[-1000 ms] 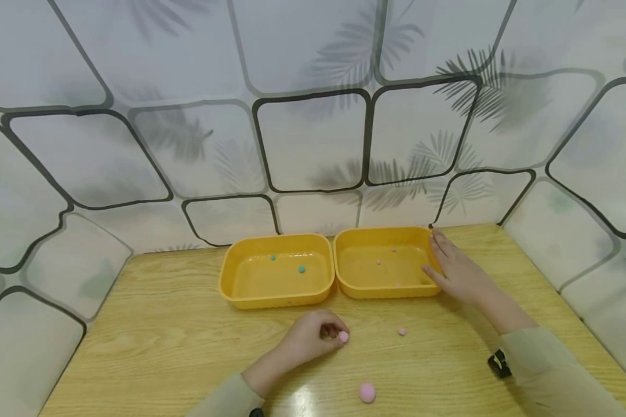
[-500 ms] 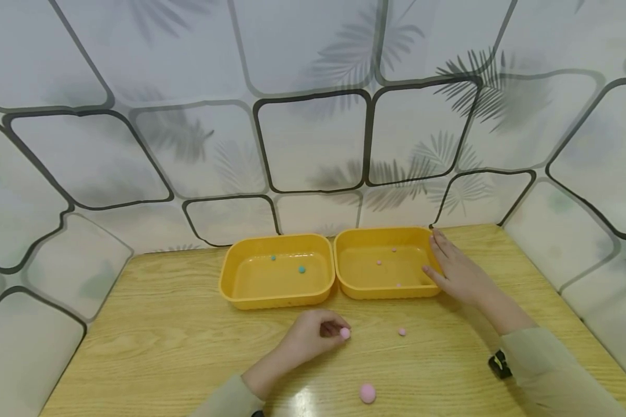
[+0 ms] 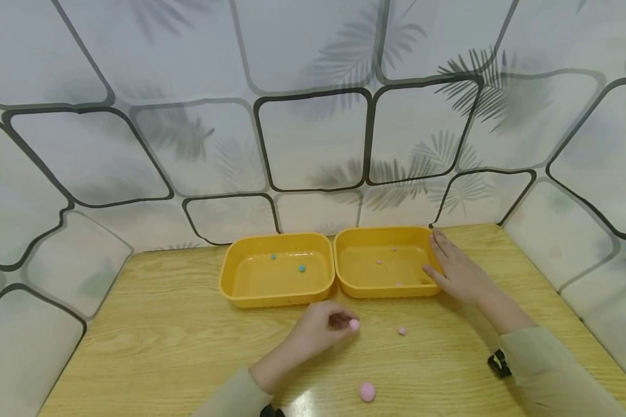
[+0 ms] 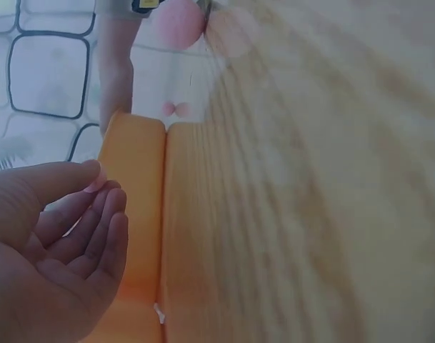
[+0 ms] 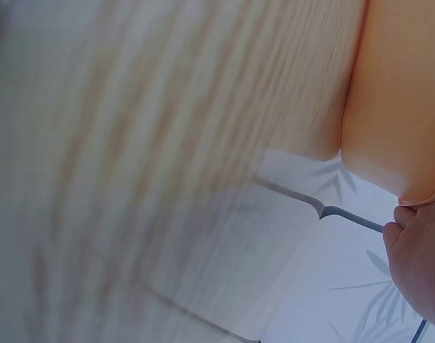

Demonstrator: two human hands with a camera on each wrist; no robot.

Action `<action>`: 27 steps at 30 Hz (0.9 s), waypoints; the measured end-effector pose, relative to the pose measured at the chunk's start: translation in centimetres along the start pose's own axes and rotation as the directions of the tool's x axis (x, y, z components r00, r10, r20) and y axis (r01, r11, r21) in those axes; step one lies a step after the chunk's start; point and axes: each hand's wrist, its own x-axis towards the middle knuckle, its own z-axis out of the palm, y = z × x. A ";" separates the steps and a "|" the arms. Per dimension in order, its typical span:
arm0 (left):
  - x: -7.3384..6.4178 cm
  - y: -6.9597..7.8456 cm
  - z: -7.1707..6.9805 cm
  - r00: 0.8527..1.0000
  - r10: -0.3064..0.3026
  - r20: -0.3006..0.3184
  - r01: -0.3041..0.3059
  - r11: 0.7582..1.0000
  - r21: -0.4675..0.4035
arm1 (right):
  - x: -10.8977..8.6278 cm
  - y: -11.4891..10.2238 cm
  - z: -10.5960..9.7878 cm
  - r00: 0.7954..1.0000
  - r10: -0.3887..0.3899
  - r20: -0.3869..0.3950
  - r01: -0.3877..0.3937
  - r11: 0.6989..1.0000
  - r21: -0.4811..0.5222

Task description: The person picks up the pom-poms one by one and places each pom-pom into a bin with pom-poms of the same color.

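My left hand pinches a small pink ball between thumb and fingertips, in front of the gap between two yellow trays. In the left wrist view, the ball shows partly behind the thumb. My right hand rests on the right end of the right yellow tray, fingers extended along its rim and thumb over the inside. Several tiny pink balls lie in that tray. The left yellow tray contains two teal balls. In the right wrist view, the right hand touches the tray's rim.
On the wooden table, a small pink ball lies in front of the right tray. A larger pink ball sits nearer the front. The trays stand side by side near a patterned backdrop.
My left hand has lifted slightly and moved right and farther from me, toward the trays, carrying the pinched pink ball. The right hand has stayed in place on the right tray.
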 end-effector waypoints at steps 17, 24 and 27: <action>2.3 2.7 -2.0 0.997 0.054 -0.046 -0.055 0.998 -0.012 | 0.1 0.1 0.1 1.000 -0.010 -0.007 0.010 1.000 -0.011; 3.4 3.4 -3.2 0.995 0.067 -0.079 -0.068 0.998 -0.012 | 0.1 0.1 0.0 1.000 -0.008 -0.012 0.008 1.000 -0.009; 4.0 3.7 -3.6 0.994 0.067 -0.091 -0.068 0.998 -0.010 | 0.1 0.2 0.1 1.000 -0.007 -0.012 0.006 1.000 -0.012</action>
